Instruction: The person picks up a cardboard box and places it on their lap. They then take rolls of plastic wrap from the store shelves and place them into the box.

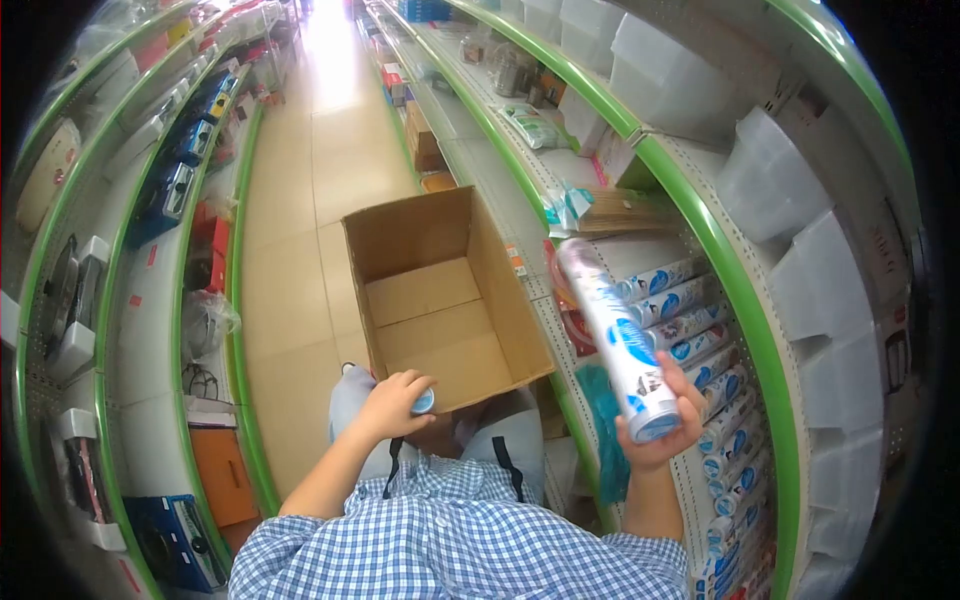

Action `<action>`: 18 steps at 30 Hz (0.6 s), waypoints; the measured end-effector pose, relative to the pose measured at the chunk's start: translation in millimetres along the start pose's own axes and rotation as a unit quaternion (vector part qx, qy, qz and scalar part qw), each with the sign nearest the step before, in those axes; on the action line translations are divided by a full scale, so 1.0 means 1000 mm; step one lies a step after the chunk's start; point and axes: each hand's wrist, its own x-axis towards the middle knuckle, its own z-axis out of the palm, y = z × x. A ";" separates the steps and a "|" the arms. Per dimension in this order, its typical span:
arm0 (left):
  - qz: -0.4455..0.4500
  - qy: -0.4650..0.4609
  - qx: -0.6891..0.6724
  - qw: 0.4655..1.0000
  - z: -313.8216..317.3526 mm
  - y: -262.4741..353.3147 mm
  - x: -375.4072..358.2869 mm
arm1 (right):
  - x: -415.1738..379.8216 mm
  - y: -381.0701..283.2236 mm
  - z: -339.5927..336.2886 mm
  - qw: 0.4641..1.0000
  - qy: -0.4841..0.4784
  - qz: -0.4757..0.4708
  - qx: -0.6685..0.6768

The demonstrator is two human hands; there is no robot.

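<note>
My right hand (668,420) grips the lower end of a long white tube (622,335) with blue print, tilted over the shelf on the right. The tube's far end points away from me, and its near end cap is blue. My left hand (395,408) rests at the near left corner of an open cardboard box (430,335). Its fingers close around a small object with a round blue end (423,400); the rest of it is hidden. The box's bare inner bottom shows, and the box sits in front of my lap.
Several similar white-and-blue tubes (705,343) lie side by side on the right shelf. Stacked brown sticks (640,211) lie beyond them. Clear plastic bins (770,175) stand on the shelf above. Green-edged shelves (245,300) line the left, beside a tiled aisle (285,190).
</note>
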 end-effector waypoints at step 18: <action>-0.012 -0.026 -0.058 0.998 -0.012 0.003 -0.008 | -0.088 -0.001 0.159 0.853 -0.324 0.372 0.170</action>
